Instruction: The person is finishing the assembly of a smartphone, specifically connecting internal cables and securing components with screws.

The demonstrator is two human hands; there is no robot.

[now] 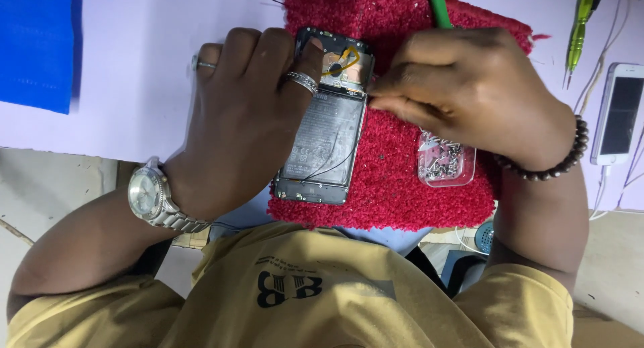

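We note our left hand (245,113) clamped on the opened phone (325,126), whose long axis runs away from us. Our right hand (469,93) pinches closed at its right edge; what it holds is hidden. The screw tray (446,165) sits just below the right hand on the red mat (396,187).

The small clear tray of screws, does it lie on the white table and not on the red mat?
No, the clear tray of screws lies on the red mat, beside the opened phone and under the right hand.

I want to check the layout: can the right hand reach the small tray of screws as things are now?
Probably yes. The right hand is just above the screw tray on the red mat, and nothing lies between them. It is busy at the phone.
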